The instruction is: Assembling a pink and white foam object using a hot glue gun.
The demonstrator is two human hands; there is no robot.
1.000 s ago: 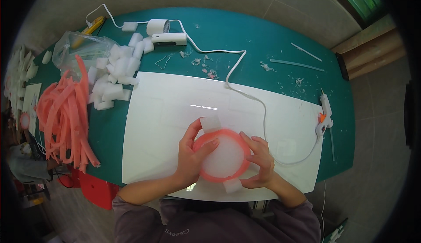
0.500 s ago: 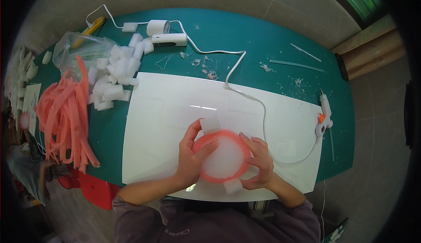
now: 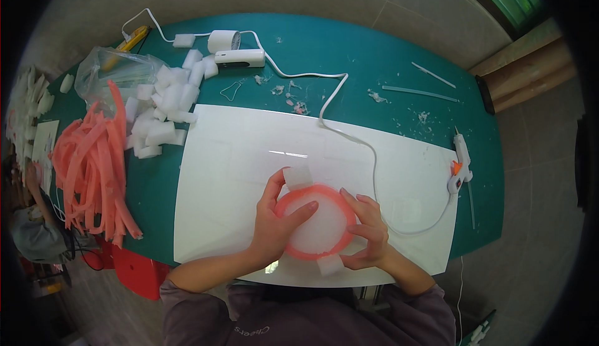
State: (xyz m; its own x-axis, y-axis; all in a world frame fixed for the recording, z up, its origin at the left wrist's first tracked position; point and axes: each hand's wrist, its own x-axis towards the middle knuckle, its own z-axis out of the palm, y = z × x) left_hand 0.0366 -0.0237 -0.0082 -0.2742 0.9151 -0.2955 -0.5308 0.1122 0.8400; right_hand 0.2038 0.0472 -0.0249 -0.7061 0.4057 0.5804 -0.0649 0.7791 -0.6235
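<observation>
A round white foam disc (image 3: 319, 227) with a pink foam strip (image 3: 350, 218) round its edge is held between my two hands above a white board (image 3: 231, 159). White foam blocks stick out at its far side (image 3: 298, 177) and near side (image 3: 331, 264). My left hand (image 3: 274, 218) grips the left rim, its thumb lying over the disc's white face and its fingers behind the far block. On the right rim, my right hand (image 3: 368, 230) presses with bent fingers, its thumb close to the near block.
Pink foam strips (image 3: 97, 171) and white foam blocks (image 3: 165, 102) are heaped at the left beside a clear plastic bag (image 3: 112, 71). A glue gun (image 3: 460, 162) lies at the right, its white cord crossing the board. Glue sticks (image 3: 421, 92) and scraps lie on the green table (image 3: 312, 34).
My left thumb has slid slightly right and farther onto the disc's white face. The disc and my right hand stay almost where they were. A person at the far left has shifted.
</observation>
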